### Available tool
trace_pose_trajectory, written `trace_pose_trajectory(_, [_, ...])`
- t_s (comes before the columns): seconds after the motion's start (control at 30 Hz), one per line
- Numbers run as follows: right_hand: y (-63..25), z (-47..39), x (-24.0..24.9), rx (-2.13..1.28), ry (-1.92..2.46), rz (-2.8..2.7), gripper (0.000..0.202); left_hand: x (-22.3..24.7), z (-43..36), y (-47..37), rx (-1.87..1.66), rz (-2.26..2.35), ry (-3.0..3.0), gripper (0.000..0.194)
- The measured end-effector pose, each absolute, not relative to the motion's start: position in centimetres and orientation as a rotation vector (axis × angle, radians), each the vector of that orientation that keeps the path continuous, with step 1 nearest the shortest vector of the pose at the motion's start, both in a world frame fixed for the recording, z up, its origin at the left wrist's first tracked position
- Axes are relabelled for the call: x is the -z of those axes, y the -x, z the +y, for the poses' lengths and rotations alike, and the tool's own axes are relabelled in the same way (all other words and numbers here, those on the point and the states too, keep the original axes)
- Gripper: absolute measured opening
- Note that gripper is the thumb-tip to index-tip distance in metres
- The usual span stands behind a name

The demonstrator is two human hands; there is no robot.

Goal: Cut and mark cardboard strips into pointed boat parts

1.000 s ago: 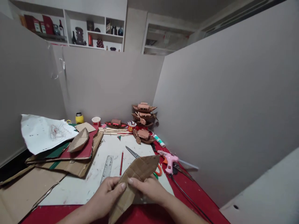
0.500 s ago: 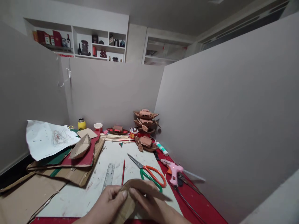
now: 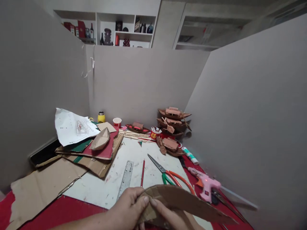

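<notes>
A curved brown cardboard piece (image 3: 189, 199) is pinched between both hands at the bottom centre, its pointed end reaching right. My left hand (image 3: 131, 204) grips its left end, the thumb pressed on the surface. Beside that thumb, my right hand (image 3: 168, 214) holds the same piece; its other fingers are mostly hidden behind the cardboard. Just beyond the hands lie a red pencil (image 3: 143, 172), a clear ruler (image 3: 126, 179) and scissors (image 3: 165, 172) with orange and green handles, partly covered by the cardboard.
Cardboard sheets (image 3: 48, 185) and a small cardboard boat (image 3: 101, 139) are at the left. Brown model boats (image 3: 171, 127) stand stacked at the back right. A pink glue gun (image 3: 207, 183) lies on the right, near a grey partition (image 3: 259, 111).
The view has turned left to right, shifting the table items rightward only in part; the cardboard piece is now turned, showing more of its long side toward the right.
</notes>
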State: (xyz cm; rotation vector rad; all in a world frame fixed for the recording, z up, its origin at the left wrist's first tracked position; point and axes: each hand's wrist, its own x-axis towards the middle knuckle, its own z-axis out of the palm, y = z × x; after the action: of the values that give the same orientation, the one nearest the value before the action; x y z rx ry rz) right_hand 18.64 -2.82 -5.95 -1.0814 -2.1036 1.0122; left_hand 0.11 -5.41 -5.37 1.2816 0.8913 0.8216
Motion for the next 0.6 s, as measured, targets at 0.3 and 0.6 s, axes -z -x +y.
trace_pose_trajectory(0.3, [-18.6, -3.1, 3.8, -1.006, 1.088, -2.247, 0.039, 5.5, -4.7, 0.3, -0.69, 0.804, -1.19, 0.054])
trace_pose_trajectory(0.6, [-18.4, -2.8, 4.3, -0.952, 1.037, -2.163, 0.023, 5.5, -4.4, -0.2, -0.78, 0.873, -1.267, 0.049])
